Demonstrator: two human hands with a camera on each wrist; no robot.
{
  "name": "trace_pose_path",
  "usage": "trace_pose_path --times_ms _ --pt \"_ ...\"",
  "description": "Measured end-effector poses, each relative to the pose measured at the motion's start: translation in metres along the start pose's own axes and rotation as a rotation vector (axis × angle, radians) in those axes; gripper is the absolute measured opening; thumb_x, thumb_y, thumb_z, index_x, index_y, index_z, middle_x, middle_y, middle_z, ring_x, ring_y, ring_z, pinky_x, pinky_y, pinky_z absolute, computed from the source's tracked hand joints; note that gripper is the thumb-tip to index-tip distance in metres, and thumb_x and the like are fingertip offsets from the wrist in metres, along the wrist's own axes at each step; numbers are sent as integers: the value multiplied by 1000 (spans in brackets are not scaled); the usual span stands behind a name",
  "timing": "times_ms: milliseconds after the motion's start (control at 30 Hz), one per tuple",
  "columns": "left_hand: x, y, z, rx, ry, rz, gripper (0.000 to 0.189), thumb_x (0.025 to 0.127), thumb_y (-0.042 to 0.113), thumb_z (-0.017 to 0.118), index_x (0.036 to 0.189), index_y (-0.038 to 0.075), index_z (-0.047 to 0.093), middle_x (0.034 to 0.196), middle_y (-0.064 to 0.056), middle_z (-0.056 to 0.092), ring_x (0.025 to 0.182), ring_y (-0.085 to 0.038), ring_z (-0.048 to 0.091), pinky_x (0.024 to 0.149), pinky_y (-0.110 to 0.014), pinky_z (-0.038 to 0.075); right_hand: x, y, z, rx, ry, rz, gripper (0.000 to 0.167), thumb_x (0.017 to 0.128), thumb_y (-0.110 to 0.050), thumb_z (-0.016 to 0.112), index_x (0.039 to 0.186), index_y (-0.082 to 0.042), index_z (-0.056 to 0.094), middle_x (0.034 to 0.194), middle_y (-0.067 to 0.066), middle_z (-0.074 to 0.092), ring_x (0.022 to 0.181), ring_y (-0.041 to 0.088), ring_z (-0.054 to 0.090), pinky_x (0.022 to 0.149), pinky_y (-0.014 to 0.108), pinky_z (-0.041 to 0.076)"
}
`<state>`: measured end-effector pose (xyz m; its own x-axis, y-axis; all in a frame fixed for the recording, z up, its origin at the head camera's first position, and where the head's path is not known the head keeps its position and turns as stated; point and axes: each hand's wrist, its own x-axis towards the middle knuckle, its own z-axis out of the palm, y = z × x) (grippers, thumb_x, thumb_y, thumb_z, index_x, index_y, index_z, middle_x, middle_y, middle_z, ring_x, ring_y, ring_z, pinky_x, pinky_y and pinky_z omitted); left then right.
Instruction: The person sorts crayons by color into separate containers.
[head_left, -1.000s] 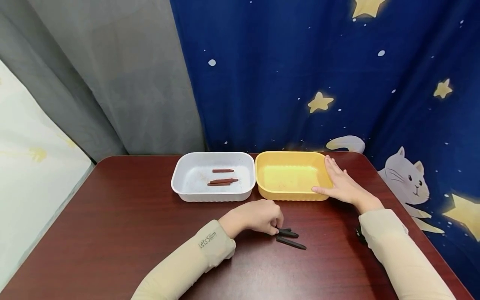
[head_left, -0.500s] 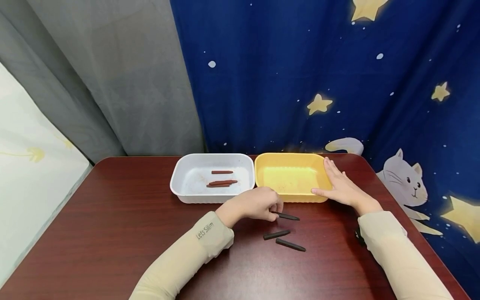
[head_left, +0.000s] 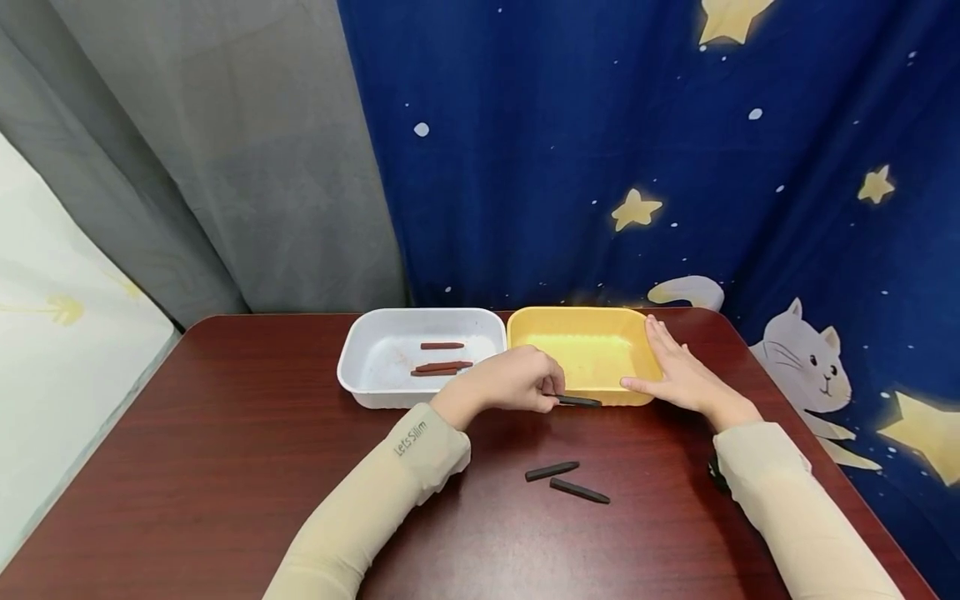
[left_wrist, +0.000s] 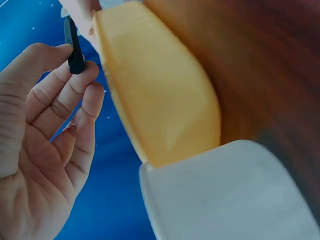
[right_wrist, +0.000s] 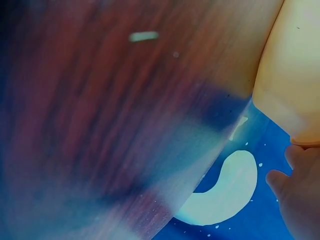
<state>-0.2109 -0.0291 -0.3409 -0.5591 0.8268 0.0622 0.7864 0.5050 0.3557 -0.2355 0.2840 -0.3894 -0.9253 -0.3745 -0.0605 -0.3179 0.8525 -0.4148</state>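
A black crayon (head_left: pixel 579 401) is pinched between the thumb and fingers of my left hand (head_left: pixel 517 379), in front of the yellow bin (head_left: pixel 592 354). In the left wrist view the crayon (left_wrist: pixel 74 47) sits at the thumb tip, the palm showing below. Two more black crayons (head_left: pixel 552 472) (head_left: pixel 580 491) lie on the table, close to each other. My right hand (head_left: pixel 681 373) rests on the yellow bin's right end with fingers spread and straight, and part of that hand (right_wrist: pixel 302 187) shows beside the bin wall in the right wrist view.
A white bin (head_left: pixel 375 392) stands directly left of the yellow one and holds several brownish-red crayons (head_left: pixel 442 346). Both sit near the back edge of the dark red wooden table (head_left: pixel 225 450). A blue starry curtain (head_left: pixel 525 167) and a grey one (head_left: pixel 262 167) hang behind.
My left hand has picked up a black crayon from the group on the table and raised it toward the yellow bin's front wall. My right hand has stayed on the bin.
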Motion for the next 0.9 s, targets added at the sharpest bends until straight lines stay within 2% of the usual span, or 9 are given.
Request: trace_pose_path --times_ms 233,467,667,900 --pt "13 -6 -11 16 0 -10 9 88 16 70 93 11 75 84 2 73 76 -8 62 74 -20 50 0 1 1 -6 5 -5 115 88 -61 63 158 -2 -7 167 14 -11 155 38 -3 116 71 8" --pt "31 -14 -15 -33 22 -35 10 87 15 70 93 9 76 84 -2 73 77 -9 63 73 -17 49 2 1 1 -5 10 -6 115 88 -61 63 158 -2 -7 167 16 -9 155 37 -3 115 72 8" --pt "45 -27 -7 -71 35 -93 9 86 14 72 91 9 76 86 -2 74 78 -8 65 73 -15 48 2 1 0 -3 10 -7 115 88 -61 63 158 0 -5 167 16 -9 155 38 -3 115 73 8" --pt "59 -40 10 -148 -1 -184 7 87 13 71 90 8 76 85 -3 76 74 -5 62 70 -15 48 2 1 1 -6 12 -1 115 88 -62 63 158 -2 -6 168 15 -9 155 37 -2 115 72 7"
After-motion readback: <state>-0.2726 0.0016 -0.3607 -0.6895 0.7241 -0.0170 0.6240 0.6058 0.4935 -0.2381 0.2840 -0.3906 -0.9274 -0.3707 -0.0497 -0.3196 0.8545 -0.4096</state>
